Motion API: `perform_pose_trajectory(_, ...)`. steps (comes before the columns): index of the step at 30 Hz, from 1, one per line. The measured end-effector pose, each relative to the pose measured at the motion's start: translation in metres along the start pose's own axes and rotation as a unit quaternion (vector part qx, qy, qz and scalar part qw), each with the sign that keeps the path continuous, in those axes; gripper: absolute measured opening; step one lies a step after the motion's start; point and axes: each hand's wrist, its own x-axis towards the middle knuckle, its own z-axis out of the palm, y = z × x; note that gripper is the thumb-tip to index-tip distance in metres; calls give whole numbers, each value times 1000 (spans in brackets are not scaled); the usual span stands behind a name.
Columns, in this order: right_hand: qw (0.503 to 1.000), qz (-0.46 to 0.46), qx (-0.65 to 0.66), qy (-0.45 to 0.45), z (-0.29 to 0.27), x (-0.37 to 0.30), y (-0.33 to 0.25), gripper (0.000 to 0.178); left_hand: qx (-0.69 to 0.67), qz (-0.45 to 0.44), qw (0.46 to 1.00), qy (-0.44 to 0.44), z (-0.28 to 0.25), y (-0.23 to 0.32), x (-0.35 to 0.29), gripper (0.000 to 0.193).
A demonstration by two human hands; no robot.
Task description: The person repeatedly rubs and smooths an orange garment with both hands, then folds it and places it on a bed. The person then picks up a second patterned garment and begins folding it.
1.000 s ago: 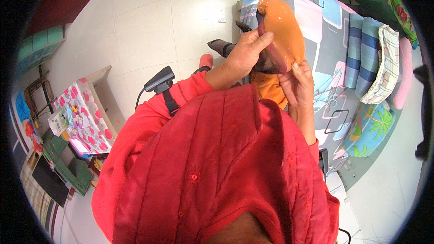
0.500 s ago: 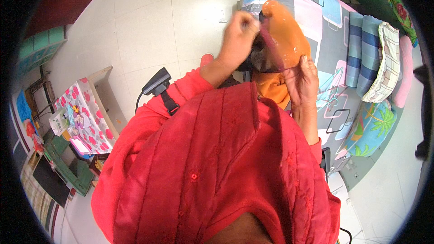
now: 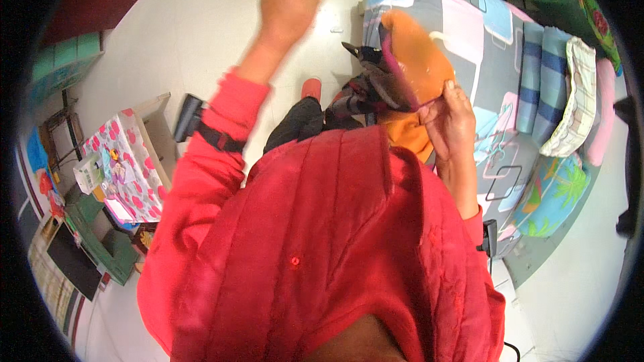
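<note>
My right hand [image 3: 451, 121] pinches the lower right edge of a shiny orange piece of material [image 3: 421, 53] with a magenta border, thumb against fingers. Dark cloth [image 3: 386, 87] joins or lies along its left side, bunched above my lap. Below it hangs more orange cloth [image 3: 410, 135], partly hidden by my hand and jacket. My left hand [image 3: 290, 1] is raised over the floor, apart from the material. Its thumb stands away from the fingers, whose tips pass out at the top edge, and I see nothing in it.
A bed [image 3: 463, 47] with a patterned grey sheet lies to the right, with rolled blue bedding [image 3: 530, 77] and a palm-print pillow [image 3: 557, 191]. On the left stands a table [image 3: 137, 181] with a floral cover and small items. A red shoe [image 3: 311, 88] rests on the tiled floor.
My left hand has left the edge of the orange material and swung up and to the left, its fingers opening. My right hand keeps its hold, nearly in place.
</note>
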Motion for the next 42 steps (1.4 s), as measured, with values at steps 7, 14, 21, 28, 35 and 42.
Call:
perform_pose_trajectory(7, 998, -32, -56, 26, 9, 1, -1, 31, 30, -74, 913, -400, 29, 3, -40, 37)
perform_pose_trajectory(14, 994, -40, -98, -24, 5, -1, -3, 35, -204, 126, 968, -70, 35, -5, -34, 24)
perform_pose_trajectory(21, 992, -65, -97, -46, 10, -5, -5, 36, -266, 232, 932, -84, 36, 44, -48, 25)
perform_pose_trajectory(28, 993, -82, -80, -43, 15, -13, 2, 34, -305, 172, 932, -92, 35, 59, -54, 18)
perform_pose_trajectory(35, 979, -128, -157, -22, 26, -19, 7, 33, -326, 165, 930, -45, 27, 68, -61, 13)
perform_pose_trajectory(42, 992, -102, -69, -13, 28, -19, 3, 42, -393, 64, 917, -36, 8, 55, -64, 11)
